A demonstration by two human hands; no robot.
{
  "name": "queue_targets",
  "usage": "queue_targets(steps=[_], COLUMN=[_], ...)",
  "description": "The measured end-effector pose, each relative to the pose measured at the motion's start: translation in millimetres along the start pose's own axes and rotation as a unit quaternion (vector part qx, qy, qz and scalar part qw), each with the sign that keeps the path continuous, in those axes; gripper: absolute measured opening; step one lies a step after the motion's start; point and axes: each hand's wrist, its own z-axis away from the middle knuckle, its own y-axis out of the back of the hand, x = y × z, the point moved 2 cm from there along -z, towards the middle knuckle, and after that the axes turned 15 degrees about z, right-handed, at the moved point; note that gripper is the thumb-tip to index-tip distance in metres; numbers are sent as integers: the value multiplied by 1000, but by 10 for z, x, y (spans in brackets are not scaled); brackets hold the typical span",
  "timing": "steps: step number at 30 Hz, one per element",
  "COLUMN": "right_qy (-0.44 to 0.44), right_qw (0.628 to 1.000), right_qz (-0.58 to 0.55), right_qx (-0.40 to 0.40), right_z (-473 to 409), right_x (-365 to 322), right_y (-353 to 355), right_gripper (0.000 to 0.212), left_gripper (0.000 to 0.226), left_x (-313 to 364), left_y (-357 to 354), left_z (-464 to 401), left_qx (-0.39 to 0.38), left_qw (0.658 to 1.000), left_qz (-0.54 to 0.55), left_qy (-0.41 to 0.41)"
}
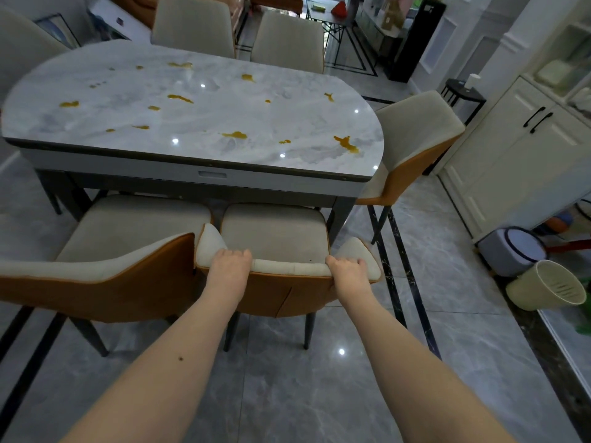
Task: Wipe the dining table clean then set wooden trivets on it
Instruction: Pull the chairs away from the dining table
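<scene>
The oval marble dining table [198, 123] stands ahead, its top dotted with several orange-brown spills, such as one near the right front edge [347, 143]. In front of it is a beige and orange chair [278, 238], partly under the table. My left hand [230, 262] grips the top of its backrest on the left, and my right hand [347, 268] grips the same backrest on the right. No cloth or wooden trivets are in sight.
A second chair [105, 266] stands close on the left, another [412, 145] at the table's right end, and two more on the far side. A cream bin [550, 286] and a grey stool [511, 251] sit by white cabinets on the right.
</scene>
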Motion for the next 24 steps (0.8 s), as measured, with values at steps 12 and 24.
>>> queue_targets(steps=[12,24], right_qy=[5,2], right_qw=[1000,1000], right_qz=[7,10], right_qx=[-1,-2], right_z=[-161,-251], right_x=[30,54], right_y=[21,85], right_gripper=[38,41], left_gripper=[31,34], left_x=[20,22], left_y=[58,71], left_z=[-161,-250], left_qx=[9,24], left_qw=[999,998], left_qz=[-39,-48], left_qy=[9,8])
